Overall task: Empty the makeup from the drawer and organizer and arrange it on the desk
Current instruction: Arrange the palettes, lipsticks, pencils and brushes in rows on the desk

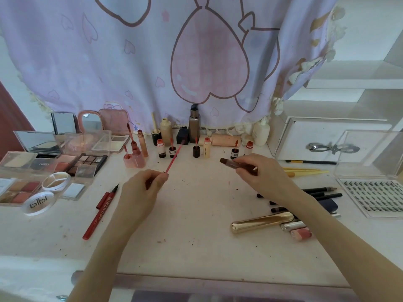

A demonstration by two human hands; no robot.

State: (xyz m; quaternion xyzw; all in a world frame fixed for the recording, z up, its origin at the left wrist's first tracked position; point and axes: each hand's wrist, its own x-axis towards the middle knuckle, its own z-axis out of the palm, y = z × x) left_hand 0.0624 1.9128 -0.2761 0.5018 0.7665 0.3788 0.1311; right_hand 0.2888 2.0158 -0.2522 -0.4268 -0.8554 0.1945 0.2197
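left hand [145, 185], lower centre-left of frame: fingers curled, pinching the cap end of a pink-red applicator wand [173, 158], wand tip angled toward upper centre.
right hand [259, 173], centre-right: fingers curled round a dark brown lip gloss tube [237, 165], open neck pointing left, well apart from the wand.
desk [192, 216], white and speckled, bare in the middle between the forearms.
just left of left hand: red eyeliner pen [100, 214], lying diagonally.
lower right of right hand: gold tube [262, 221], dark pencils [320, 192], small pink tube [302, 233], lying loosely together.
centre of frame, back edge: row of small lip tints [172, 150], uncapped, wands standing in or beside them; foundation bottles [166, 131] behind.
left of frame: open palettes [85, 163] and compacts, round lidded pot [39, 203].
right edge: lash tray [375, 198], clear organizer [370, 153], white drawer [331, 138] shut.
progress, judged: most makeup already out and grouped by kind; tube in hand not yet placed; right-hand cluster still untidy; organizer contents cannot be told.
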